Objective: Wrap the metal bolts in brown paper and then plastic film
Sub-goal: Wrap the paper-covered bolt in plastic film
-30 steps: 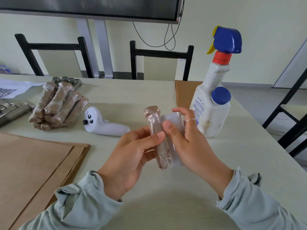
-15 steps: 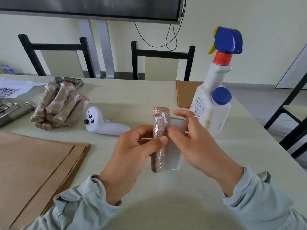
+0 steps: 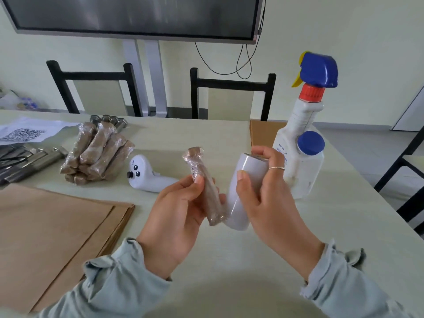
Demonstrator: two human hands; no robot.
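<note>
- Wrapped bolts [image 3: 96, 154] lie piled at the tabletop's [image 3: 229, 260] far left, beside the brown paper [image 3: 55, 228].
- Your left hand [image 3: 176, 216] closes on one wrapped bolt [image 3: 204, 182], raised and tilted.
- Your right hand [image 3: 263, 193] grips the plastic film roll [image 3: 245, 180], its film reaching the bolt's lower end.

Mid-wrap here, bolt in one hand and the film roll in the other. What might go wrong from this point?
1. The left hand pinches the wrapped bolt mid-length only; pulling the film roll in the right hand away might twist it loose.
2. The film joins only at the bolt's lower end, so it may bunch there or tear unevenly.
3. The spray bottle stands just behind the right hand; a wide pull could knock it over.
</note>
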